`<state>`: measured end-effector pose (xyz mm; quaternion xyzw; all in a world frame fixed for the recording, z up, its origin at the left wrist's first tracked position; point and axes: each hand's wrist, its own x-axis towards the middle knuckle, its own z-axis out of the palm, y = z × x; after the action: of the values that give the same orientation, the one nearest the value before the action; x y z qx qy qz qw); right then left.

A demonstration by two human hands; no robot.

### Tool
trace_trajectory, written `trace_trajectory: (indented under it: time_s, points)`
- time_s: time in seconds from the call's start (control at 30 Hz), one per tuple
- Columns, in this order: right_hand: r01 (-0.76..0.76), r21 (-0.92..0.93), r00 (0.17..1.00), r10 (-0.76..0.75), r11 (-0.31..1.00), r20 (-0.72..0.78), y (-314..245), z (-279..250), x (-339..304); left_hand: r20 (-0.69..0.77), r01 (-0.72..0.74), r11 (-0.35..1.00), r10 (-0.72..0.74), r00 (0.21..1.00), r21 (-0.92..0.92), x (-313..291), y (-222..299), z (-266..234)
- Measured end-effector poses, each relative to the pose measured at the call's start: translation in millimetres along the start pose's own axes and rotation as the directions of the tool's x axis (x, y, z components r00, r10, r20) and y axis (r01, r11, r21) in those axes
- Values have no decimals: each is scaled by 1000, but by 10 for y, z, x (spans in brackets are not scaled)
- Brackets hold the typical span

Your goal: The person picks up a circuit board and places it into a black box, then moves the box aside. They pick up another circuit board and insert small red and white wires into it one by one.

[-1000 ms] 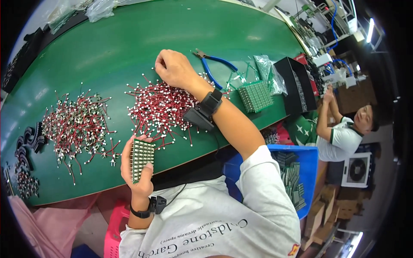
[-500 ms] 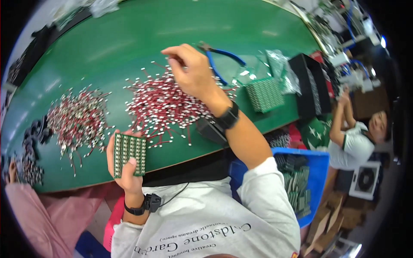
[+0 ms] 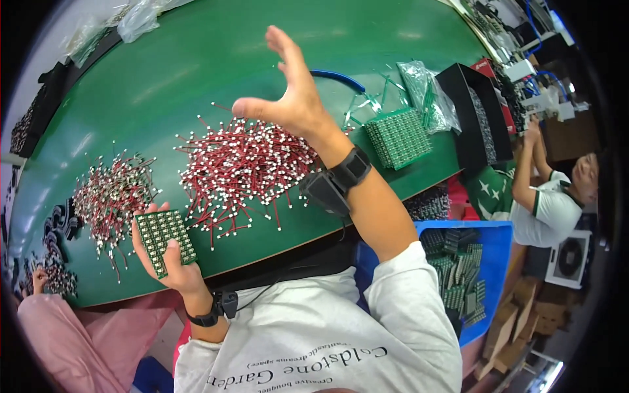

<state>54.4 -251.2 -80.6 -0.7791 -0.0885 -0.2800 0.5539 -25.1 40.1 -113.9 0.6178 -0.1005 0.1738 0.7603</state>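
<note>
My left hand (image 3: 180, 272) grips a green circuit board panel (image 3: 165, 237) with rows of small pale parts, its thumb across the face. My right hand (image 3: 295, 105) is raised with fingers spread and nothing in it. Below and around it on the table spreads a large pile of short red wires with white connectors (image 3: 242, 167). Partly hidden behind the right hand are blue-handled pliers (image 3: 339, 79). Beyond the panel, to the left, lies a second pile of red wires with connectors (image 3: 114, 196).
On the green table (image 3: 203, 52), a stack of green panels (image 3: 398, 139) stands right, beside a clear bag (image 3: 429, 98) and a black box (image 3: 468, 124). A blue bin (image 3: 488, 288) of boards is below. Co-workers sit left, in a pink sleeve (image 3: 78, 334), and right (image 3: 544, 203).
My right hand has lifted away from the wire pile, and its curled fingers have spread apart. The left hand, still gripping the panel, has shifted left and tilted it.
</note>
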Motion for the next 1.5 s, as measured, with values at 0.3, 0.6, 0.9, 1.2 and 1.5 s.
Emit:
trace_trajectory:
  time_s: [0.3, 0.6, 0.9, 1.2, 1.5]
  points:
    - [-133, 83, 981, 143, 988, -130, 155, -71, 13, 18, 37, 997, -38, 999, 61, -24, 0, 61]
    - [-80, -48, 992, 76, 996, -96, 173, 9, -29, 27, 61, 995, -64, 998, 74, -49, 15, 42]
    - [-71, -11, 995, 70, 997, -72, 174, 30, -25, 44, 130, 991, -131, 990, 19, -38, -1, 37]
    - [-51, 56, 998, 53, 997, -36, 111, 93, -53, 98, 75, 986, -90, 991, 148, -52, -13, 32]
    - [241, -420, 970, -222, 875, 95, 142, 214, 3, 90, 101, 988, -112, 990, 121, -41, -4, 19]
